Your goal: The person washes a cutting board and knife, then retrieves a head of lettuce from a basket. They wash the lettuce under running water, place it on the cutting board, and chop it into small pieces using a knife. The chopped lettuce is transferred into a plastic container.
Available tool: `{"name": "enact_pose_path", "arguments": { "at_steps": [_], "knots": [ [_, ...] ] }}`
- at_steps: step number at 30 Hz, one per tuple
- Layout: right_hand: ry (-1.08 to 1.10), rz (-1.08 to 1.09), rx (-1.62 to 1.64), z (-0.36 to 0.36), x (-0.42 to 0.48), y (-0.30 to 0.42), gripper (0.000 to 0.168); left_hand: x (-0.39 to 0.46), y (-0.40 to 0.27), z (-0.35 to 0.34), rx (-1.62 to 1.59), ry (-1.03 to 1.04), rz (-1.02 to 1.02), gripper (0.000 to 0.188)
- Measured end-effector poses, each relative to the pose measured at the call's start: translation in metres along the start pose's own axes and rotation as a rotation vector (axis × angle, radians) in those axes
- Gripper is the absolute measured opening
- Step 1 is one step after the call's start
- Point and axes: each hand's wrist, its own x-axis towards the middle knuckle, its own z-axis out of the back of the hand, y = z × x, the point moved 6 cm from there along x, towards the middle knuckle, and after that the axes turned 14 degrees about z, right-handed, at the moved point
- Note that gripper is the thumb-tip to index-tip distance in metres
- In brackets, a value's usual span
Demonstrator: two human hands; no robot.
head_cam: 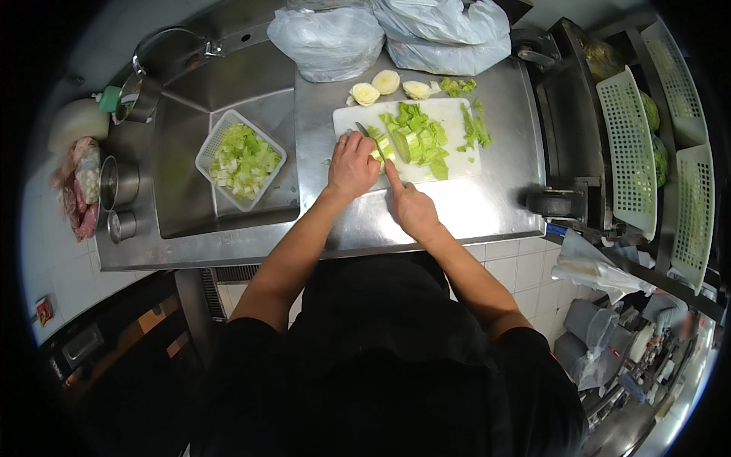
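A white cutting board (457, 165) lies on the steel counter. My right hand (414, 208) holds a knife (377, 140) with the index finger along it, its blade pointing up and left over the board. Beside the blade, my left hand (355, 164) presses on a piece of pale green lettuce (387, 151); the fingertips are partly hidden. Right of the knife lies a larger portion of leafy lettuce (420, 137), with loose leaf scraps (475, 130) at the board's right edge. Several pale cut lettuce ends, one a round slice (385, 82), sit behind the board.
In the steel sink (257, 105) at left stands a white perforated basket (201, 154) of chopped lettuce. Plastic bags (328, 43) line the counter's back. Metal pots (119, 183) stand at far left. A caster wheel (557, 203) and crates (628, 148) are at right; a person (668, 311) is farther off.
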Motion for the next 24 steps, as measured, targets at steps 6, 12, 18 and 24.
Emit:
{"name": "enact_pose_path", "arguments": {
  "at_steps": [6, 12, 18, 24],
  "knots": [
    [-0.032, -0.025, 0.090, -0.010, -0.001, -0.015, 0.080, -0.013, 0.005, 0.017, -0.159, -0.081, 0.048, 0.027],
    [0.024, -0.120, -0.025, 0.024, -0.005, -0.022, 0.077, -0.017, 0.011, 0.024, -0.156, 0.014, 0.029, 0.029],
    [0.162, -0.044, -0.141, 0.085, -0.022, 0.025, 0.079, -0.008, 0.003, 0.005, -0.082, -0.082, -0.042, 0.021],
    [0.250, 0.021, -0.192, 0.095, -0.038, 0.041, 0.078, -0.008, 0.003, 0.008, -0.139, -0.119, -0.093, 0.020]
  ]
}}
